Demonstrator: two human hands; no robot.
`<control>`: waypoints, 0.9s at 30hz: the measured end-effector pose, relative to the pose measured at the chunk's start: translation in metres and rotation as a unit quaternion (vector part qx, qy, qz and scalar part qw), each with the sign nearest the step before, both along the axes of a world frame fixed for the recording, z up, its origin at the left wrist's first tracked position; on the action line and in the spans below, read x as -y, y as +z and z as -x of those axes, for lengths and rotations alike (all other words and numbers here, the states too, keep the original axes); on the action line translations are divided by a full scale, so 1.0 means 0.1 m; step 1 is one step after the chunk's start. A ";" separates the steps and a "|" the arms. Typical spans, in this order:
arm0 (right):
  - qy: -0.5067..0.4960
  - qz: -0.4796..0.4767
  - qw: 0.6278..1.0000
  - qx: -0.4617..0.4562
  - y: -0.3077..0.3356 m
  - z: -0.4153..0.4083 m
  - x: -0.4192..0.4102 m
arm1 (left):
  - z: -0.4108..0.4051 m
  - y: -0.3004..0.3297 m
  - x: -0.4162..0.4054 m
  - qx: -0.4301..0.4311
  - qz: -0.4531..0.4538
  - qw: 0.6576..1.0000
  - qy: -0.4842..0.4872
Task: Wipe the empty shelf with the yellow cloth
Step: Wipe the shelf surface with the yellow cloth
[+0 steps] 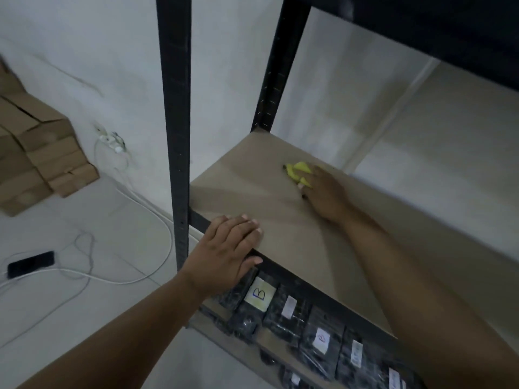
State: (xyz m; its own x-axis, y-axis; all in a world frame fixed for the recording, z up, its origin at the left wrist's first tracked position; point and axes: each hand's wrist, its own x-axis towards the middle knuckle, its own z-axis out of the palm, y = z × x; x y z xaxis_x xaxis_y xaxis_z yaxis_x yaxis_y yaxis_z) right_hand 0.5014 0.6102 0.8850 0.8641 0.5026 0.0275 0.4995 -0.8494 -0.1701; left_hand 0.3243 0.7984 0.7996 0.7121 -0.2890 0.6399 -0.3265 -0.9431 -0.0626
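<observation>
The empty shelf [275, 220] is a bare tan board in a black metal rack. The yellow cloth [298, 170] is bunched up near the board's back, under the fingers of my right hand [325, 192], which grips it and presses it onto the board. My left hand [227, 248] lies at the shelf's front left corner, fingers straight on the board and thumb hooked under the black front rail.
Black rack posts [175, 130] rise at the shelf's left corners. The shelf below holds several black wrapped packs with labels [309, 324]. Left on the floor lie stacked cardboard boxes [36, 153], white cables [134, 197] and a phone [30, 263].
</observation>
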 end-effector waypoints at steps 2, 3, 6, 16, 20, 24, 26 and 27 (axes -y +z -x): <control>0.059 -0.034 0.997 -0.021 0.00 0.30 0.13 | 0.01 0.02 0.01 -0.005 0.007 1.000 -0.001; 0.075 -0.058 0.995 -0.031 0.02 0.43 0.22 | 0.02 0.02 0.01 -0.009 0.011 1.000 -0.002; 0.058 -0.099 0.992 -0.044 0.09 0.50 0.52 | 0.06 0.03 0.03 -0.032 0.032 0.999 -0.002; -0.144 -0.017 0.989 0.019 0.01 -0.53 -0.04 | 0.03 -0.01 -0.03 -0.028 0.036 0.999 -0.021; -0.087 -0.026 0.996 0.013 0.03 -0.31 -0.31 | -0.01 -0.04 -0.08 0.003 0.020 0.999 -0.038; -0.005 -0.080 0.996 -0.026 0.05 0.48 -0.32 | -0.02 -0.04 -0.10 -0.009 0.008 0.998 -0.055; -0.001 -0.147 0.987 -0.070 0.09 0.87 -0.29 | 0.00 0.00 -0.12 -0.030 0.010 0.997 -0.067; 0.000 -0.179 0.979 -0.098 0.12 0.99 -0.26 | 0.02 0.02 -0.14 -0.041 0.012 0.996 -0.078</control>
